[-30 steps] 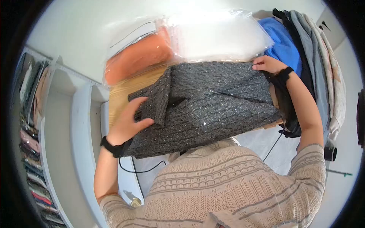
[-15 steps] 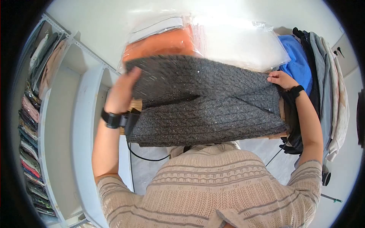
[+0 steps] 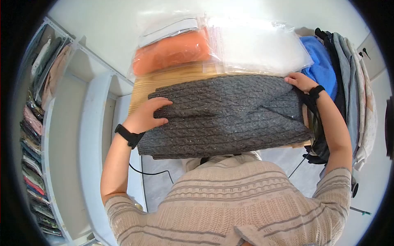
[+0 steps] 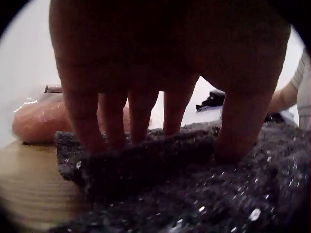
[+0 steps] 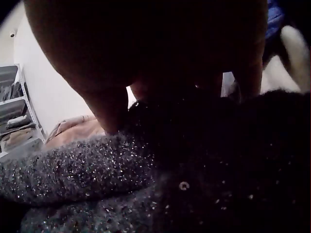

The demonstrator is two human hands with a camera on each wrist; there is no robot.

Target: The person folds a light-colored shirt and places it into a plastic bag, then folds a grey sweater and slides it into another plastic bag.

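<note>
A dark grey cable-knit sweater (image 3: 221, 115) with small shiny sequins lies folded into a long shape on the wooden table (image 3: 141, 88). At its left end my left hand (image 3: 145, 117) rests on the knit, thumb and fingers spread apart. In the left wrist view those fingers (image 4: 141, 116) reach straight down onto a folded layer of the sweater (image 4: 146, 170), the thumb on the near side. My right hand (image 3: 301, 82) pinches the sweater's far right corner. Dark fabric hides most of its fingertips in the right wrist view, where sweater layers (image 5: 77, 170) show stacked.
Behind the sweater lie an orange bundle in clear plastic (image 3: 172, 51) and a stack of clear bags (image 3: 258, 47). Garments hang at the right, next to a blue cloth (image 3: 318, 61). A shelf (image 3: 67, 135) with folded clothes stands at the left. A black cable (image 3: 152, 173) hangs below.
My left hand has swung the sweater's left part up and away, then laid it flat over the far side, baring wood beyond it. The right hand stays at its corner.
</note>
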